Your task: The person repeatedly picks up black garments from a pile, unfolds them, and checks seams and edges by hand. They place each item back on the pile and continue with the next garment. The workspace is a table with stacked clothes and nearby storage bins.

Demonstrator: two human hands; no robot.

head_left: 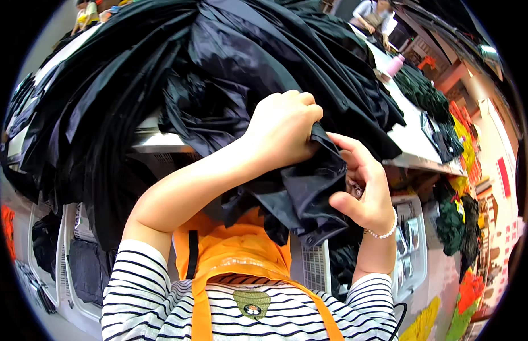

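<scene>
My left hand (288,126) is closed in a fist on a piece of black, slightly shiny cloth (315,190). The cloth hangs in folds below the fist, in front of my orange apron (232,244). Beside it on the right is my right hand (369,184), its fingers curved and the thumb held apart. Its fingertips reach the cloth's upper edge. Something small and greyish shows by its palm, too unclear to name. A large heap of black cloth (235,42) spreads over the white table ahead and drapes off its near edge.
Plastic baskets stand below the table: one with dark folded cloth (87,270) at left, another with small packets (409,233) at right. A pink bottle (395,65) and more dark bundles (420,91) lie along the right table. Another person (373,17) works at the far right.
</scene>
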